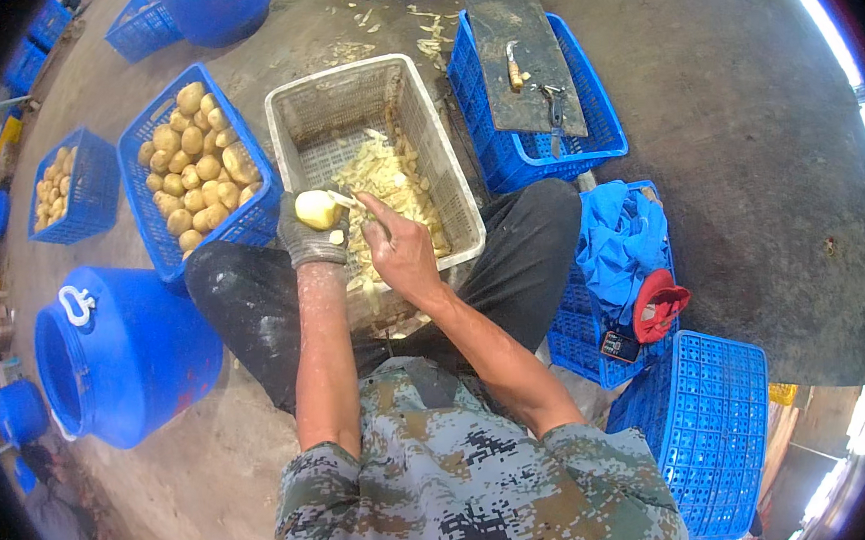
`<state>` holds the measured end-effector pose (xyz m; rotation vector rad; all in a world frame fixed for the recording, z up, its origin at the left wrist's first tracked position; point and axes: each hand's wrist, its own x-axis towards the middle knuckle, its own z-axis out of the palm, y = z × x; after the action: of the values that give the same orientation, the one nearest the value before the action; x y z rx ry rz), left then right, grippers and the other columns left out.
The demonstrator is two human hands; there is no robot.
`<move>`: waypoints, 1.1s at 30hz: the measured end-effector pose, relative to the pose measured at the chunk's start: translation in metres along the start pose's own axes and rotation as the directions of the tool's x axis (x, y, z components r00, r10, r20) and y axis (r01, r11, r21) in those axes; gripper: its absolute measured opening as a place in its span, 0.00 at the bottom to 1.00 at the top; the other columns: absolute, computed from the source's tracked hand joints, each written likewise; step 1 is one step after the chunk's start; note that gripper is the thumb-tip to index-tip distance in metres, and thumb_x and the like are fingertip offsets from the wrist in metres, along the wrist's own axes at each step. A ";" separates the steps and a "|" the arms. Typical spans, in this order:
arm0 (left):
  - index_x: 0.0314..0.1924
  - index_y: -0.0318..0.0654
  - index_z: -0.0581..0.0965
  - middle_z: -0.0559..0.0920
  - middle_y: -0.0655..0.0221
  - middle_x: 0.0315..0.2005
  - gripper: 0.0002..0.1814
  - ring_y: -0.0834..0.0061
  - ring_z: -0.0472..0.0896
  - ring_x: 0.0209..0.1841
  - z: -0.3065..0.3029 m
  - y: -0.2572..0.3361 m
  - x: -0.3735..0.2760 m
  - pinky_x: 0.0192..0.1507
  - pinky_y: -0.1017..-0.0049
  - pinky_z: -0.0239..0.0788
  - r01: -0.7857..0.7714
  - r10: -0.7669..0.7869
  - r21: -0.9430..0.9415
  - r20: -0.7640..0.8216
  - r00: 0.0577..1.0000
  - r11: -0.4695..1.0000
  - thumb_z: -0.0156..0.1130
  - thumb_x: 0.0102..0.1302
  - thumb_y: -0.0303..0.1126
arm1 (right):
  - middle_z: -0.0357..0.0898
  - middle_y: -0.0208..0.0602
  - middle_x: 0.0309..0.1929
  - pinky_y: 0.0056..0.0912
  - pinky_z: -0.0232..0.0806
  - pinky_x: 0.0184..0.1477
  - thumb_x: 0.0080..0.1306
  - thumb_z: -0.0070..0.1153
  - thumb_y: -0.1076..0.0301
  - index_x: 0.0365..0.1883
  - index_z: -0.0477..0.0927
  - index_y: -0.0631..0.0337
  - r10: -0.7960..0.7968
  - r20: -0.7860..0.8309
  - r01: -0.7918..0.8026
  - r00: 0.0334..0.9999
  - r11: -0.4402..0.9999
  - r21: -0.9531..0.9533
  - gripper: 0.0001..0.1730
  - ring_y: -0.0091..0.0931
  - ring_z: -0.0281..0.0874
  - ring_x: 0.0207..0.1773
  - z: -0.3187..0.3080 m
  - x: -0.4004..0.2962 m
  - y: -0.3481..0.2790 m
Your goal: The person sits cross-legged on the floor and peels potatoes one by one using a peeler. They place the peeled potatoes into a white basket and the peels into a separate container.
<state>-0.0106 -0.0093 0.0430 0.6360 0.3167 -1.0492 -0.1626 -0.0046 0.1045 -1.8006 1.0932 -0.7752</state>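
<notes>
My left hand (311,233), in a grey knitted glove, holds a peeled, pale yellow potato (318,209) above the near left part of a whitish plastic crate (466,215). Just right of the potato is my bare right hand (401,249), its fingers closed around a small tool, probably a peeler, mostly hidden by the fingers. A strip of peel hangs between tool and potato. Many potato peelings (388,175) lie in the crate. To the left, a blue plastic crate (144,215) holds several unpeeled potatoes (207,167).
A blue barrel (145,350) lies at left. Right of the peelings crate, a dark board (521,30) on a blue crate bears a wooden-handled knife (515,72) and a dark-handled tool (555,114). Nearer, a blue cloth (619,242) and a red cap (658,305) rest on another crate.
</notes>
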 end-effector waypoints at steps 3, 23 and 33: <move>0.29 0.33 0.77 0.81 0.59 0.24 0.13 0.60 0.80 0.27 -0.009 0.000 0.010 0.34 0.65 0.77 -0.077 0.078 0.120 -0.003 0.997 0.990 0.54 0.58 0.38 | 0.80 0.56 0.37 0.42 0.70 0.41 0.61 0.52 0.71 0.58 0.75 0.58 -0.111 -0.065 0.113 0.992 0.993 0.031 0.24 0.46 0.80 0.37 0.018 0.005 0.008; 0.30 0.39 0.72 0.78 0.64 0.25 0.09 0.61 0.78 0.27 -0.014 0.004 -0.003 0.32 0.63 0.77 -0.196 0.236 0.167 -0.263 0.935 0.966 0.56 0.57 0.37 | 0.78 0.54 0.29 0.45 0.70 0.37 0.60 0.55 0.70 0.57 0.76 0.53 -0.013 0.126 0.037 0.992 0.982 -0.187 0.24 0.47 0.78 0.33 0.018 -0.034 0.019; 0.36 0.34 0.76 0.82 0.60 0.28 0.13 0.61 0.81 0.33 -0.012 0.005 -0.006 0.37 0.65 0.77 -0.232 0.223 0.205 0.068 0.972 0.951 0.55 0.59 0.38 | 0.80 0.54 0.34 0.41 0.70 0.38 0.59 0.53 0.74 0.57 0.76 0.56 -0.163 -0.024 0.164 0.986 0.982 0.097 0.25 0.44 0.80 0.33 0.010 0.006 0.006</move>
<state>-0.0086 0.0044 0.0384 0.8189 0.0892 -0.8792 -0.1542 -0.0076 0.0956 -1.8189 0.9088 -0.9267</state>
